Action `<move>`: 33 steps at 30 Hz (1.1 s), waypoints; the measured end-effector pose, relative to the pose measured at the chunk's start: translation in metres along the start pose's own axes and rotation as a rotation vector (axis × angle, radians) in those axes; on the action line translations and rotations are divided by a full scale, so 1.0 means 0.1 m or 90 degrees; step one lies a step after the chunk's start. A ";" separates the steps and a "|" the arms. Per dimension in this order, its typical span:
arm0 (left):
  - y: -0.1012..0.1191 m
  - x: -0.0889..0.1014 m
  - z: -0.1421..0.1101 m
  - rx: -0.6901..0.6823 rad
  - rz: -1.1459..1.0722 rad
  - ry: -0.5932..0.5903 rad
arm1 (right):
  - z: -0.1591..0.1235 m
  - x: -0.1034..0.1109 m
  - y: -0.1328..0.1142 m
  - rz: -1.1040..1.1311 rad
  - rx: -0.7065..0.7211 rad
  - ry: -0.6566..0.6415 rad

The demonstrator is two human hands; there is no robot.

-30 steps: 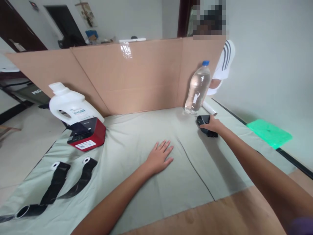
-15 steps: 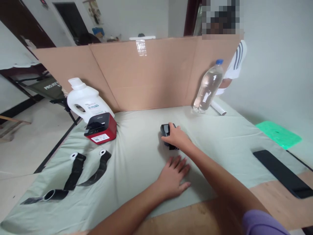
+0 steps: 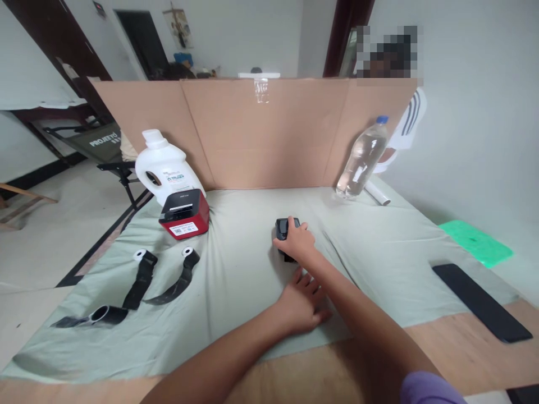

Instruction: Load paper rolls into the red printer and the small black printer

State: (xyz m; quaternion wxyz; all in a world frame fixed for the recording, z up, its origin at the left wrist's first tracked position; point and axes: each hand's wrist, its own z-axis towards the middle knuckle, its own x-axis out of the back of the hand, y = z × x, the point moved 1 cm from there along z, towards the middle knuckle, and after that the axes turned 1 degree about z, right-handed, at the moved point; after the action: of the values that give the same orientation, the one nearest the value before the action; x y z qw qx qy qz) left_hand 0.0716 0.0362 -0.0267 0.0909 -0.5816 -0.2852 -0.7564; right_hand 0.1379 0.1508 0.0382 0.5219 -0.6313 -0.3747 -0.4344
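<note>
My right hand is closed over a small black device that has a dark, screen-like window on top. It sits at the middle of the pale green cloth; its exact kind is hard to make out, and my fingers cover much of it. Just nearer to me, my left hand lies palm down on the cloth with its fingers apart, holding nothing. My right forearm passes over beside it. To the left stands a red and black box-shaped machine with a white label on its front.
A white jug stands behind the red machine. Black ribbon rolls lie partly unwound at left. A clear bottle and a white tube are at back right, before a cardboard screen. A black phone-like slab lies right; a person stands behind.
My right hand has brought the black device from the right side, near the bottle, to the middle of the cloth. My left hand stays on the cloth. The view has swung slightly.
</note>
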 end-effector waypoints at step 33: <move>-1.16 0.39 0.03 0.330 0.009 0.164 | 0.13 -0.34 0.83 0.192 0.216 0.085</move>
State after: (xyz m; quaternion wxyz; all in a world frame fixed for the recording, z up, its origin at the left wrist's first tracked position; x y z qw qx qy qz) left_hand 0.0079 0.1406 -0.0277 0.2776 -0.4401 -0.4511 -0.7251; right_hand 0.2055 0.1478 -0.0230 0.7032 -0.5533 -0.3086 -0.3227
